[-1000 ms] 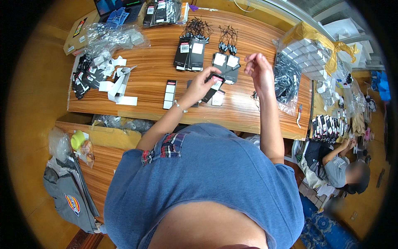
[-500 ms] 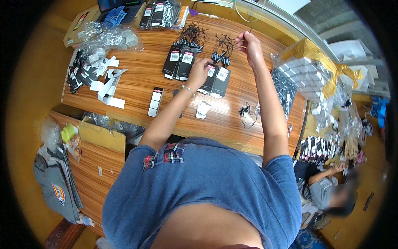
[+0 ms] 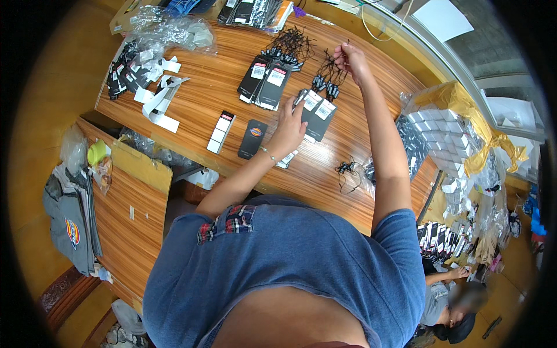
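Observation:
Two clusters of dark hang tags with white labels lie on the wooden table: a left stack (image 3: 272, 81) and a right stack (image 3: 319, 116). Black cords (image 3: 293, 43) spread behind the left one. My left hand (image 3: 287, 132) is at the near-left side of the right stack, its fingers closed on a hang tag (image 3: 299, 97) seen almost edge-on. Farther off, my right hand (image 3: 353, 62) pinches the thin black cords (image 3: 329, 68) behind the right stack. A single dark hang tag (image 3: 253, 139) with an emblem lies left of my left wrist. Another small white-labelled piece is partly hidden under that wrist.
A strip of white stickers (image 3: 220, 132) and loose white strips (image 3: 159, 107) lie to the left, near a plastic bag (image 3: 174, 29). Loose cords (image 3: 347, 169) lie near my right forearm. A wrapped bundle of white boxes (image 3: 444, 124) stands right. Another person (image 3: 438, 298) sits lower right.
My left hand has drawn back toward me from the top of the right stack, with a tag between its fingers. My right hand still pinches the cords. The whole view has shifted.

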Available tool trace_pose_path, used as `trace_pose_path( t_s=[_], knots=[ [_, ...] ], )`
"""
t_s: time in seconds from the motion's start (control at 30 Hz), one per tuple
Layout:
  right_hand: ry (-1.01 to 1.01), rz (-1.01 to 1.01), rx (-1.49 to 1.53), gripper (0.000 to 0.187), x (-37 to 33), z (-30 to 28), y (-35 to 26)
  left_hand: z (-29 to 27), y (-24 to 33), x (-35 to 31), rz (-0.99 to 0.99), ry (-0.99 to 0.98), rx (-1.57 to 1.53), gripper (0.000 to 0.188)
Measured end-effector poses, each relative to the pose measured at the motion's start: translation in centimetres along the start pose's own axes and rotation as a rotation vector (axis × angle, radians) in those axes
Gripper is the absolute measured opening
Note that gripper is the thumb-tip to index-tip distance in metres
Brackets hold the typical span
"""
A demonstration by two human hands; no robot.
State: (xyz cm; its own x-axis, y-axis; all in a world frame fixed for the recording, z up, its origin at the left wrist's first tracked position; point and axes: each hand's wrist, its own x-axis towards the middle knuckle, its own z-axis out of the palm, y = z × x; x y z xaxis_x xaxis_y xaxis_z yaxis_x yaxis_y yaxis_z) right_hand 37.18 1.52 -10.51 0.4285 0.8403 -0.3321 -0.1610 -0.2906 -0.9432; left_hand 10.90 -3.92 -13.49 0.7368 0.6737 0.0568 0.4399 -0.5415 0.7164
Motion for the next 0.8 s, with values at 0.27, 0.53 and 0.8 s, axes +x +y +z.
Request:
trace_pose_path(
  t_s=[0.27,0.53,0.8],
  knots=[
    [0.017,0.038,0.048,0.03,1.5,0.3,0.5,0.4,-0.8,-0.8,0.17,-0.022,0.118,0.047],
    [0.029,0.031,0.033,0.028,0.8,0.4,-0.3,0.8,-1.6,-1.0,0.141,-0.089,0.137,0.051],
    [0.024,0.024,0.067,0.03,1.1,0.7,0.0,0.0,-1.5,-1.4,0.163,-0.155,0.155,0.054]
  ],
)
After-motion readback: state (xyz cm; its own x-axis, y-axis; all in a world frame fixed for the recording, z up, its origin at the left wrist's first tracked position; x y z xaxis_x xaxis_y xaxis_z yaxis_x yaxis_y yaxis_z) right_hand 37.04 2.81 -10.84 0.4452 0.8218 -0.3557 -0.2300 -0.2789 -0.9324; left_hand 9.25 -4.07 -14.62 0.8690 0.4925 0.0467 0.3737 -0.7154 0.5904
